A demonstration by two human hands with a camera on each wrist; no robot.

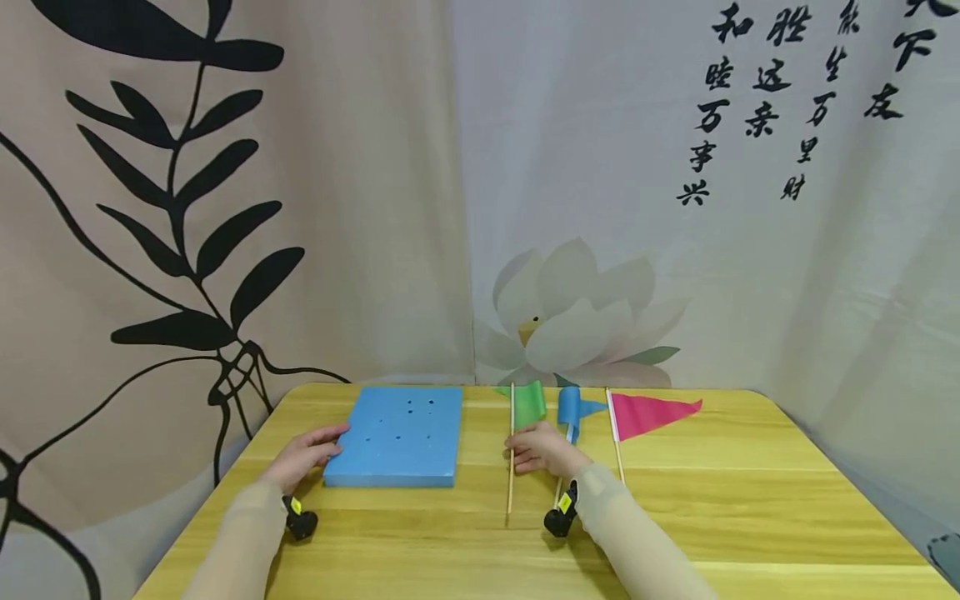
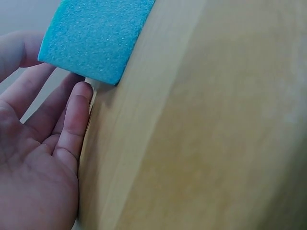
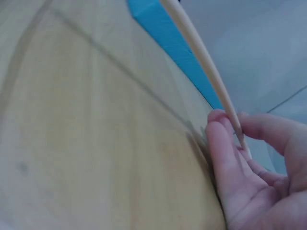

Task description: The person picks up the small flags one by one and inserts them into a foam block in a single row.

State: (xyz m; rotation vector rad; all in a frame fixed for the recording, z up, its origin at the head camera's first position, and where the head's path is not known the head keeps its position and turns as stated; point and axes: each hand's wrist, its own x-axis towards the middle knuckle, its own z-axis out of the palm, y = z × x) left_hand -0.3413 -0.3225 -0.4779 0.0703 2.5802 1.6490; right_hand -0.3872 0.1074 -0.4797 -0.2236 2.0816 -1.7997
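Observation:
A blue foam board (image 1: 393, 450) with several small holes in its top lies on the table. At its left edge is my left hand (image 1: 303, 458), its fingers loosely extended against the board's side; the left wrist view shows the foam corner (image 2: 96, 43) by the thumb and fingers. My right hand (image 1: 551, 450) pinches the wooden stick (image 3: 211, 67) of a small green flag (image 1: 529, 404) between thumb and fingers. The stick's lower end points toward me. Just beyond that hand lies a blue flag (image 1: 568, 407), its cloth partly rolled and its stick partly hidden by the hand.
To the right of the blue flag lies a pink triangular flag (image 1: 651, 415) on a wooden stick. Everything lies on a wood-grain table (image 1: 750, 517) with rounded far corners. Behind it hangs a printed curtain (image 1: 375, 208) with leaves, a lotus and black characters.

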